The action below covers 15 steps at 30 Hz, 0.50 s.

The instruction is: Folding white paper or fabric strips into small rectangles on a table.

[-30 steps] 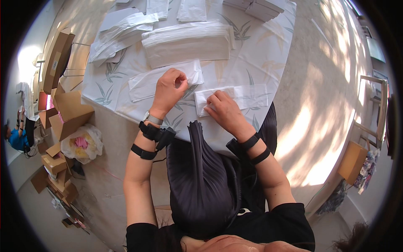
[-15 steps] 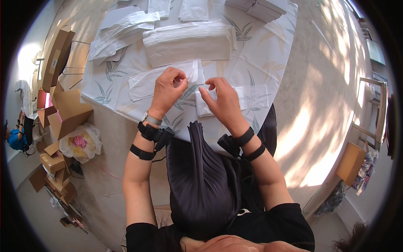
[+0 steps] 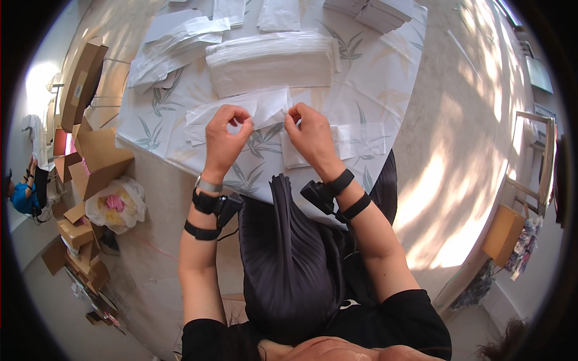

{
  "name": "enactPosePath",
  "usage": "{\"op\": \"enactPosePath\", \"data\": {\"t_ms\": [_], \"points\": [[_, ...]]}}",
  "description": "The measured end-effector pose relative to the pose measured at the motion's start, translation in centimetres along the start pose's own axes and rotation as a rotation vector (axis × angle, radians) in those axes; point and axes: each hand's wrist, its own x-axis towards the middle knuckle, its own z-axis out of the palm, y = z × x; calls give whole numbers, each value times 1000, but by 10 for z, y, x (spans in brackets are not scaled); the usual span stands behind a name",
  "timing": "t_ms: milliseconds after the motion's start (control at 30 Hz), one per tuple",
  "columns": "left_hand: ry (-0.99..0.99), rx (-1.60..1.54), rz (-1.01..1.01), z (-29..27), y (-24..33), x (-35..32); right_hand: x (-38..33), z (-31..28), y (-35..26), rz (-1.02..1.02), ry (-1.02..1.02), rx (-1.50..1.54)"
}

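We see the right hand (image 3: pixel 312 135) pinching, thumb to forefinger, the right end of a white sleeve (image 3: pixel 269 107); the left hand (image 3: pixel 226 139) curls at its near edge, thumb and forefinger together, and we cannot tell whether they grip; a cardboard box (image 3: pixel 80 71) bears a label (image 3: pixel 78 90) too small for us to read; the sleeve lies over the table (image 3: pixel 385 75), long axis left to right, right end slightly farther away.

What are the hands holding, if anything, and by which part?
The right hand seems to pinch the white sheet at its right end. Whether the left hand also grips it cannot be told.
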Motion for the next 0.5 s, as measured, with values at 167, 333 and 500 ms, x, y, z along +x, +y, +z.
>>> {"op": "enactPosePath", "data": {"t_ms": [167,333,500], "points": [[98,-195,-68,-34,6,-36,-1,-1,3,-86,61,-125],[65,-269,-42,-36,33,-55,-19,-20,-32,-272,107,-3],[-39,-413,-118,3,48,-57,-52,-25,-38,-277,-120,350]]}}
